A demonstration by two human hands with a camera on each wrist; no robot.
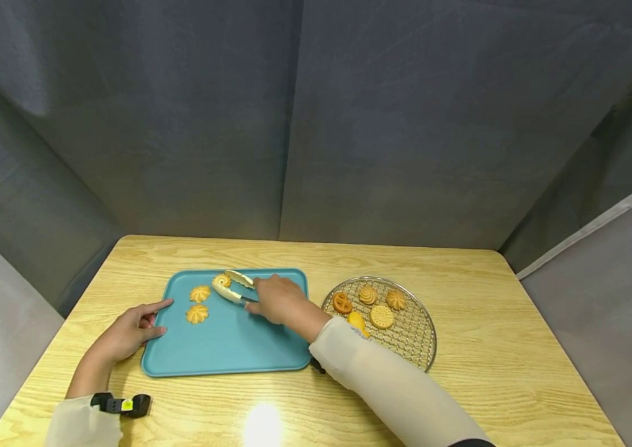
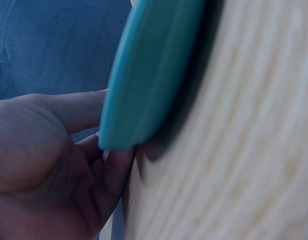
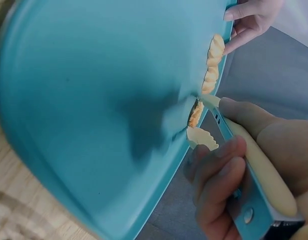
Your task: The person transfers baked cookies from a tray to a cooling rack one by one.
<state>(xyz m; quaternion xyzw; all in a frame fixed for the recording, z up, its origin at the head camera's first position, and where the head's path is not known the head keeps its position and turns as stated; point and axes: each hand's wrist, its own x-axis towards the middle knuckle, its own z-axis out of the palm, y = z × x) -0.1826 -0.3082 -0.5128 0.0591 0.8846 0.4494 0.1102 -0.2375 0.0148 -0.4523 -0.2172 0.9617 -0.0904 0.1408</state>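
Note:
My right hand (image 1: 279,299) holds a pair of tongs (image 3: 264,185) with cream scalloped tips over the blue tray (image 1: 232,347). The tongs' tips stand on either side of a swirl cookie (image 1: 221,281) near the tray's far edge; in the right wrist view this cookie (image 3: 196,115) lies on the tray between them. Just left of it are two flower-shaped cookies, one farther back (image 1: 200,293) and one nearer (image 1: 197,313). My left hand (image 1: 123,335) grips the tray's left rim (image 2: 118,100), with fingers on both sides of it.
Right of the tray, partly behind my right sleeve, lies a round wire rack (image 1: 413,344). It bears a pretzel (image 1: 342,303), a swirl cookie (image 1: 367,294), a flower-shaped cookie (image 1: 396,299), a round cookie (image 1: 381,317) and a yellow piece (image 1: 357,320). Grey curtains (image 1: 210,155) surround the wooden table (image 1: 489,347).

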